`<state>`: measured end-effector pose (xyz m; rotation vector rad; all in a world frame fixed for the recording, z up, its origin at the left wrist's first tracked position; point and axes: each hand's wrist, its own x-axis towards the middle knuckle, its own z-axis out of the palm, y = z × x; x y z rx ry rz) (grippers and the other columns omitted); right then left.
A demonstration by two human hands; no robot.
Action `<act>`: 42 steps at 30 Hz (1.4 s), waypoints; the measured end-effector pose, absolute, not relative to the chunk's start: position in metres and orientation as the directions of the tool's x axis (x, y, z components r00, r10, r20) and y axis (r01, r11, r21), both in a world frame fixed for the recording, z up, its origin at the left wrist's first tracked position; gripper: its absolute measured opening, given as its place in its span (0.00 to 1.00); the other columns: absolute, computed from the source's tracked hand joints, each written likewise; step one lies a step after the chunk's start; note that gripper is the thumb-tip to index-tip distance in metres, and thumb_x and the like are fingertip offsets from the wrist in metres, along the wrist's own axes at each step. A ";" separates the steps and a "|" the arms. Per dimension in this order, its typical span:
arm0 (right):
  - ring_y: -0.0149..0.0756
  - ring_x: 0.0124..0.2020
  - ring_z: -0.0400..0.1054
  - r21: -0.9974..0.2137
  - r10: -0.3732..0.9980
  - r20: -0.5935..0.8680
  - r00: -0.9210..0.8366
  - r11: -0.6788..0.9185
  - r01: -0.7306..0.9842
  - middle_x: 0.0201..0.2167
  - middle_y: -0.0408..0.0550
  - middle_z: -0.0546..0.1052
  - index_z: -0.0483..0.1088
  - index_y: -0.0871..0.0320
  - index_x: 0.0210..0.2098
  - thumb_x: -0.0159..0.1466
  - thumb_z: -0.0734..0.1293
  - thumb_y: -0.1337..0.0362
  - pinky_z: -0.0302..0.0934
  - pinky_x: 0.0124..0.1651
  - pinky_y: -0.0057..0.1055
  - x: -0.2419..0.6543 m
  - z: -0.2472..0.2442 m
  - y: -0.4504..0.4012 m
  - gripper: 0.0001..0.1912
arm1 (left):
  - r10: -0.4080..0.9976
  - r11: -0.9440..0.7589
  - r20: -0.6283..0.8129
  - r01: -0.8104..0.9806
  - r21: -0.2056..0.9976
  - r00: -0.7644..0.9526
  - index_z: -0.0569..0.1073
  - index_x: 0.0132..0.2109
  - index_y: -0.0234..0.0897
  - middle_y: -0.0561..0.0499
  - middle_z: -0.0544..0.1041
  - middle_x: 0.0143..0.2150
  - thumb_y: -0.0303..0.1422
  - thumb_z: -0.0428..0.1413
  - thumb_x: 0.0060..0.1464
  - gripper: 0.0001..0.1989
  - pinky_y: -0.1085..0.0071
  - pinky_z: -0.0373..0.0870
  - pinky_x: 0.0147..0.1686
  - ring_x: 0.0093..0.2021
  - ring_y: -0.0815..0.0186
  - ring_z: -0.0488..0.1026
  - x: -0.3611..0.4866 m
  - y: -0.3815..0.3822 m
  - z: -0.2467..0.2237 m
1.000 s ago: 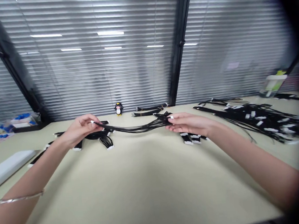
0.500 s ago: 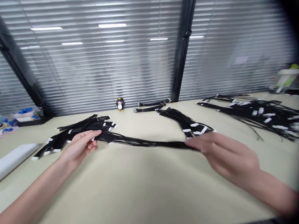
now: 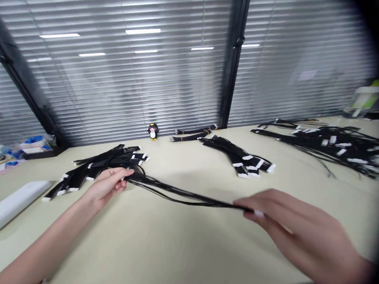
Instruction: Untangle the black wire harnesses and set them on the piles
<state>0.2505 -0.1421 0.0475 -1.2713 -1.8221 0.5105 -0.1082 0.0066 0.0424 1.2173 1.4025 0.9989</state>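
Note:
A bundle of thin black cables stretches across the front of the table between my two hands. My left hand pinches its far left end, where some strands loop back. My right hand grips the other end between thumb and fingers, lower and nearer to me, with a white tip showing at the fingers. Just behind my left hand lies a pile of black cables with white ends. Behind the held cables, to the right of the middle, rests a smaller black cable pile, also with white ends.
A large tangle of black cables covers the right side. Two tied cable bundles and a penguin figurine stand along the back, before blinds. At left are a white oblong device and a small box.
My right hand has moved down and toward me with its end of the cables, so the bundle now slopes more steeply and its strands have spread. My left hand has barely moved.

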 end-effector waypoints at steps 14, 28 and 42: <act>0.35 0.36 0.68 -0.983 0.962 -0.182 -0.204 -0.177 0.046 0.38 0.50 0.71 0.70 0.57 0.44 0.53 0.69 0.59 0.64 0.46 0.34 0.282 0.030 -0.055 0.19 | 0.983 0.058 -0.079 0.130 0.990 0.163 0.71 0.38 0.37 0.51 0.71 0.38 0.41 0.59 0.43 0.16 0.74 0.69 0.41 0.34 0.75 0.69 -0.105 -0.006 0.041; 0.33 0.35 0.67 -0.988 0.990 -0.016 -0.140 0.006 0.155 0.33 0.45 0.70 0.69 0.55 0.42 0.53 0.69 0.55 0.61 0.46 0.33 0.287 0.030 -0.045 0.18 | 0.985 0.042 -0.096 0.333 0.942 0.146 0.71 0.31 0.33 0.50 0.72 0.27 0.44 0.57 0.43 0.16 0.78 0.66 0.32 0.29 0.72 0.69 -0.100 -0.009 0.038; 0.37 0.33 0.65 -0.666 0.898 0.423 -0.124 0.400 0.629 0.30 0.47 0.69 0.68 0.51 0.40 0.60 0.62 0.58 0.59 0.39 0.35 0.267 0.038 -0.064 0.10 | 0.976 0.110 -0.171 0.371 0.922 0.136 0.70 0.26 0.32 0.51 0.68 0.21 0.42 0.56 0.44 0.15 0.81 0.58 0.23 0.19 0.78 0.57 -0.115 -0.003 0.029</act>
